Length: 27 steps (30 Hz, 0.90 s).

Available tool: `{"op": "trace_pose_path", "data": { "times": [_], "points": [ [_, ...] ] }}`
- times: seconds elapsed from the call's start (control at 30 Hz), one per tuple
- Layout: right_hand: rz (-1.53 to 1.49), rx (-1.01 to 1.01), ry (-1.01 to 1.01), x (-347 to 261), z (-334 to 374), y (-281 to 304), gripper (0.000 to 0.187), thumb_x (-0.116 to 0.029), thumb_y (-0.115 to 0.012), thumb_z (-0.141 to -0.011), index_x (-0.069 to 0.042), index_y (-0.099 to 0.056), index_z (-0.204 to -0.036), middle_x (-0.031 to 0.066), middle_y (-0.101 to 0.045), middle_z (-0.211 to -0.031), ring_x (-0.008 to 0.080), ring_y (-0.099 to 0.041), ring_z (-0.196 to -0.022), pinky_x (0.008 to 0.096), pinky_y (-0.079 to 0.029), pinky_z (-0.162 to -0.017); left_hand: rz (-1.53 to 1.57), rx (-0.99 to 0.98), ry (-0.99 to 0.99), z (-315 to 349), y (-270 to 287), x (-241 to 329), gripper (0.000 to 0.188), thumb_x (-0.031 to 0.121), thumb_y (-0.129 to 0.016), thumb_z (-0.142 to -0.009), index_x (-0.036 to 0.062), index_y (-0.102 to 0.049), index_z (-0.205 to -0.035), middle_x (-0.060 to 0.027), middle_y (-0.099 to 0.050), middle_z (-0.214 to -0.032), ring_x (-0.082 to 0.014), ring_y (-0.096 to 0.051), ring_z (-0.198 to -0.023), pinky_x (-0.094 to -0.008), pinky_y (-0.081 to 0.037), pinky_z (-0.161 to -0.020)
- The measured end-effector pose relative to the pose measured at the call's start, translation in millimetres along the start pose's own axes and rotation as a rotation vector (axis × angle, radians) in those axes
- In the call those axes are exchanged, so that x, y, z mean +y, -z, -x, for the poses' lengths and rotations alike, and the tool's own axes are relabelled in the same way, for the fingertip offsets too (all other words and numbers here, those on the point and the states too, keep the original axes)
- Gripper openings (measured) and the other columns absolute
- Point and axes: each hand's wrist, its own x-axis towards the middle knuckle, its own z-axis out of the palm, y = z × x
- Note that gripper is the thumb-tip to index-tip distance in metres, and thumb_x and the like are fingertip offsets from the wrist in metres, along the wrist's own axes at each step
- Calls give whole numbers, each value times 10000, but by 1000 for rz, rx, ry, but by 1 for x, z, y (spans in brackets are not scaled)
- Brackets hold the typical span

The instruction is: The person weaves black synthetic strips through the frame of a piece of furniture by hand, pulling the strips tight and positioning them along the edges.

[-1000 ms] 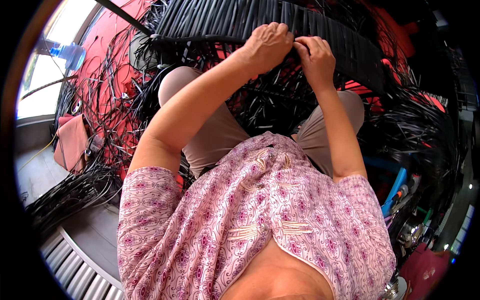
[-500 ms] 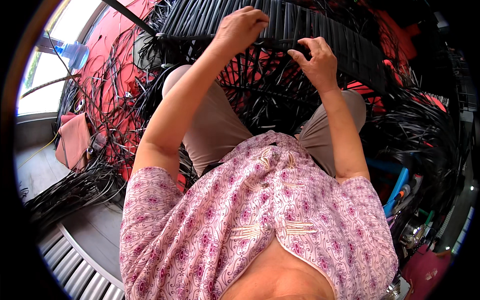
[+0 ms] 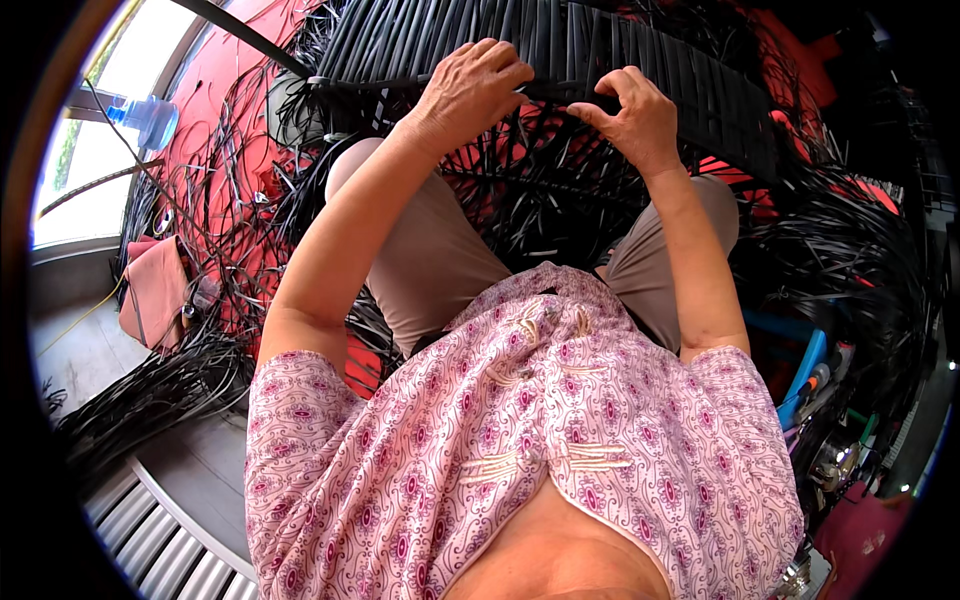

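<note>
A panel point(image 3: 680, 80) of tightly laid black strips stretches in front of my knees, with a dark rail point(image 3: 365, 78) along its near edge. My left hand point(image 3: 472, 95) is closed at that edge, its fingers curled down and pressed together on a black strip, mostly hidden under the fingertips. Just to the right, my right hand point(image 3: 637, 115) bends its thumb and forefinger around the same edge, the other fingers folded in. Dark material shows between that thumb and forefinger. Loose strip ends point(image 3: 510, 190) hang below the panel between my knees.
Heaps of loose black strips point(image 3: 830, 240) lie to the right, more point(image 3: 150, 390) to the left on red flooring. A pink bag point(image 3: 155, 295) and a clear blue bottle point(image 3: 152, 122) are at left. A blue container point(image 3: 803, 375) with tools stands at right. A slatted grey surface point(image 3: 165, 540) is lower left.
My left hand has come down and toward me, from above the panel to its near edge. My right hand has stayed almost in place, its thumb shifting slightly left.
</note>
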Motion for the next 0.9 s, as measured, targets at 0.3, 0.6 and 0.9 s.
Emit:
{"op": "trace_pose_path", "data": {
  "times": [0.3, 0.6, 0.9],
  "points": [
    [7, 103, 61, 3, 3, -6, 526, -634, -741, -806, -119, -630, -821, 19, -601, -792, 236, -678, -746, 358, -561, -627, -141, -95, 52, 0, -4, 11, 191, 205, -743, -875, 83, -732, -1022, -50, -588, -970, -239, -609, -986, -399, -528, -835],
    [15, 44, 108, 11, 3, 1, 502, -608, -729, -831, -114, -641, -838, 25, -586, -793, 240, -674, -717, 350, -559, -601, -137, -52, 93, -5, -10, 13, 201, 130, -706, -870, 89, -718, -1066, -49, -593, -939, -251, -630, -944, -395, -538, -817],
    [-26, 106, 91, 7, 7, 2, 408, -522, -760, -847, -125, -695, -913, 20, -632, -872, 237, -693, -768, 356, -573, -647, -141, -29, -37, -16, -23, 12, 259, 75, -701, -801, 91, -693, -1059, -39, -614, -985, -244, -628, -979, -396, -538, -847]
  ]
}}
